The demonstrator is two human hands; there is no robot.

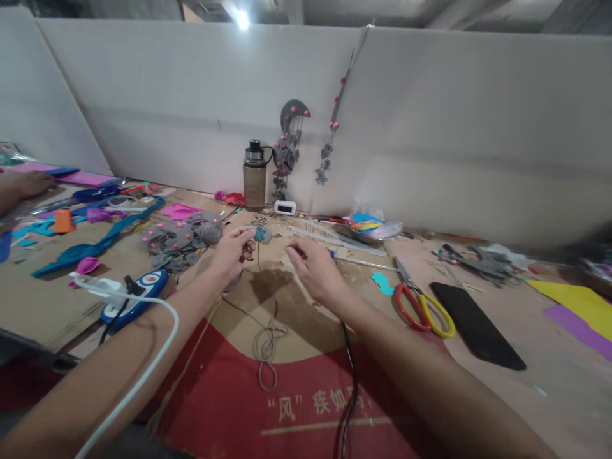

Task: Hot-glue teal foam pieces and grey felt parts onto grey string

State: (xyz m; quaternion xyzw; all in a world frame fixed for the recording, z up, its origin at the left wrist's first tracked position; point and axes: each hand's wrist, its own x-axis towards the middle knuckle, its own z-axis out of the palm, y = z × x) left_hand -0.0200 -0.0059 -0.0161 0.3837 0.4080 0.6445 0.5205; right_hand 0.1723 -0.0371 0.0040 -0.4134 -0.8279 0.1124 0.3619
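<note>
My left hand [233,254] is closed in a pinch at the edge of a small teal star-shaped piece [259,234] with grey around it. A thin grey cord [268,344] hangs below the piece and lies in loose loops on the cardboard. My right hand [313,266] hovers to the right of the piece, apart from it, thumb and fingers drawn together. Whatever its fingers hold, if anything, is too small to make out. Left of my left hand lies a heap of grey felt pieces and yarn [184,239] with pink and orange dots.
Red-and-yellow-handled scissors [423,309] and a black phone [478,325] lie to the right. A bottle [254,178] stands by the white board, where grey moon ornaments [292,121] hang. At left are a blue power strip [136,303], a white cable and another person's hand [29,185].
</note>
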